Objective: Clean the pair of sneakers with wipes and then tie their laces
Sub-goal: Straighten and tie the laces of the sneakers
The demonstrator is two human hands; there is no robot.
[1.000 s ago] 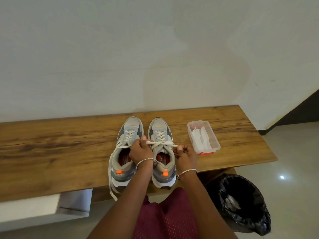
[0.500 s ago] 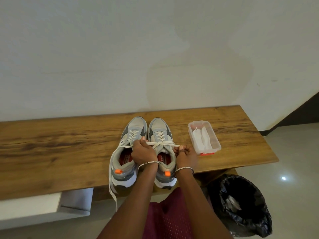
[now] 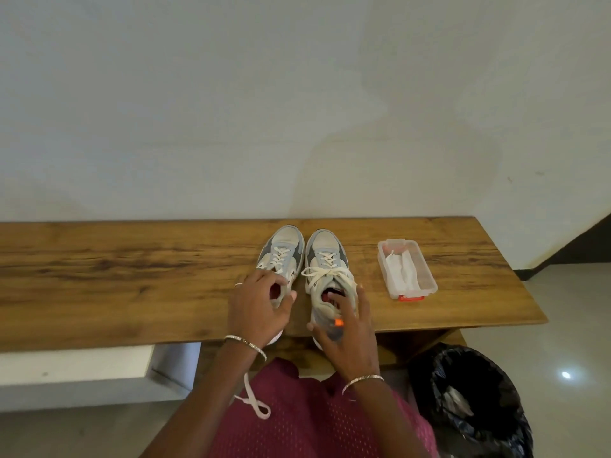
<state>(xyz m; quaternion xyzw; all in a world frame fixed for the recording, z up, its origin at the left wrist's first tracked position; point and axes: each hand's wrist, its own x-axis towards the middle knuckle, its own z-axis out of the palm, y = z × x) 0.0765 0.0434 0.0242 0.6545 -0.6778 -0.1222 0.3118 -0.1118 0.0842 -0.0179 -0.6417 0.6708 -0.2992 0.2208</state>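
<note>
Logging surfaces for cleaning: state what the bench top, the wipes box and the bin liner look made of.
Bench top: wood or wood-look laminate, matte; brown grain streaks show. Wipes box: clear hard plastic, since the white wipes show through, with an orange latch. Bin liner: thin black plastic film, glossy and crinkled.

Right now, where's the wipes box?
Head view: the wipes box sits on the wooden bench, right of the right-hand sneaker, toward the bench's right end.

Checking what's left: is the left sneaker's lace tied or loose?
Loose: the lace of the left sneaker trails off the bench onto the person's lap. The right sneaker shows a bow.
</note>
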